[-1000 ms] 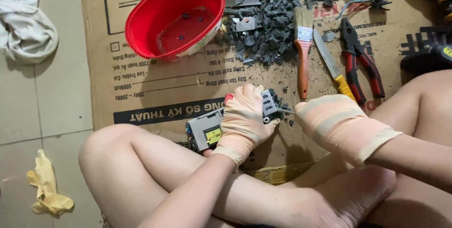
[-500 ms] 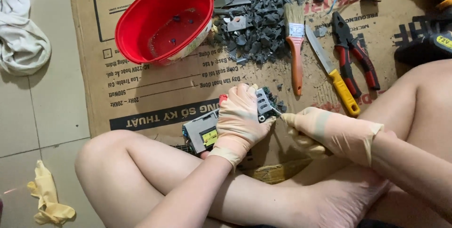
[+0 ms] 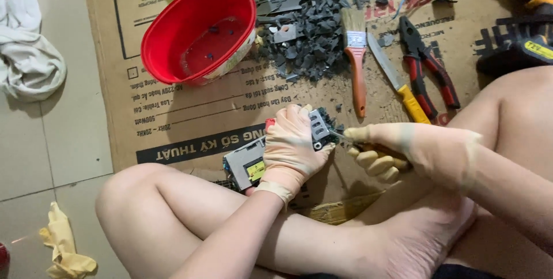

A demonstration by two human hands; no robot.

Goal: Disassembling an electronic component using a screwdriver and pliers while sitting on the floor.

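Observation:
My left hand (image 3: pixel 295 147), in a beige rubber glove, grips a small grey electronic unit (image 3: pixel 246 165) with a yellow label, pressing it down on the cardboard sheet (image 3: pixel 190 120). My right hand (image 3: pixel 412 147), also gloved, is closed around a thin metal tool whose tip (image 3: pixel 340 136) touches the right end of the unit. Most of that tool is hidden inside the fist. Both hands work just above my crossed legs.
A red plastic bowl (image 3: pixel 199 31) lies tilted at the back left, next to a pile of dark plastic fragments (image 3: pixel 314 31). A paintbrush (image 3: pixel 357 54), yellow-handled knife (image 3: pixel 400 86) and red pliers (image 3: pixel 429 66) lie to the right. White cloth (image 3: pixel 26 54) and a yellow glove (image 3: pixel 63 247) rest on the tiles.
My right hand has come in from the right and brought a thin tool's tip against the end of the unit. The left hand keeps its grip in place.

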